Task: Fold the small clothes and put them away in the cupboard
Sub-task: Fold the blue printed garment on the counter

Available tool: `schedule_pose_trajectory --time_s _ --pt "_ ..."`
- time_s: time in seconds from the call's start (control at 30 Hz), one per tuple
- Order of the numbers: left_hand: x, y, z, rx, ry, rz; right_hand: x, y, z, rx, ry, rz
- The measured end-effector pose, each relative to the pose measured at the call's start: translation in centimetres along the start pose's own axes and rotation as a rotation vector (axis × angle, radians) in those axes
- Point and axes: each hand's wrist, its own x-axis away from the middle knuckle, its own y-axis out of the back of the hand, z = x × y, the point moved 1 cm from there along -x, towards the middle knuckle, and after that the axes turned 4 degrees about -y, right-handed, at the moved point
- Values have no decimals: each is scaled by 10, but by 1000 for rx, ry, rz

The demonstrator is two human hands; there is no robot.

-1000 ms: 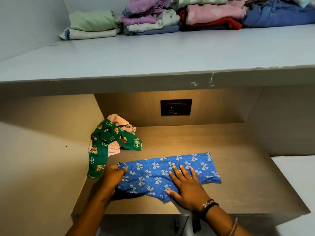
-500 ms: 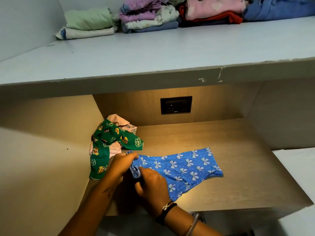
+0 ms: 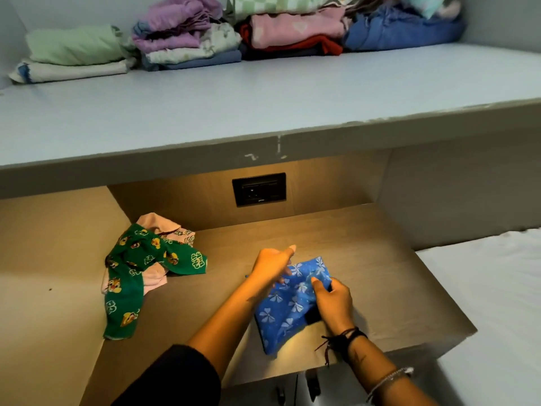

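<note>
While on shelf (image 3: 369, 259), cloth (image 3: 285, 313) between fingers (image 3: 319, 286)

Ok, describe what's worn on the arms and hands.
The left hand and right hand wear no gloves. A black sleeve covers the left upper arm. The right wrist has a black band with loose dark threads, then a silver bangle.

Black left sleeve (image 3: 175, 376); right wrist's black cords (image 3: 348, 338), silver bangle (image 3: 388, 378).

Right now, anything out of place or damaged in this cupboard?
Green printed garment lies crumpled over a pink garment in the left corner of the wooden shelf, both unfolded. Paint is chipped on the front edge of the upper shelf. Nothing spilled.
</note>
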Motion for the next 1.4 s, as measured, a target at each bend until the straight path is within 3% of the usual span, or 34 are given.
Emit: schedule_pose_trajectory --time_s 0.13,0.27,0.43,0.6,0.7,0.83,0.93,1.03,1.17,1.4 --pt "2 14 37 -56 -70 -165 -11 15 -15 158 60 14" --pt "4 34 73 -250 37 -344 -17 14 -23 254 112 -4" --pt "-2 33 87 -195 220 -260 -24 9 -12 230 206 -13" --pt "-4 24 87 -111 277 -229 -25 18 -11 594 200 -146" --pt "-5 22 83 -74 291 -230 0 17 -5 655 413 -204" --pt "-5 24 82 -50 259 -214 59 -15 -16 872 791 43" --pt "-4 28 83 -33 206 -208 80 -39 -32 1116 682 297" --pt "-5 31 81 36 174 -208 85 -45 -32 1144 613 293" --pt "-5 30 80 148 149 -207 87 -39 -19 908 652 273" --pt "-1 36 46 2 -5 -259 63 -17 7 103 147 349"
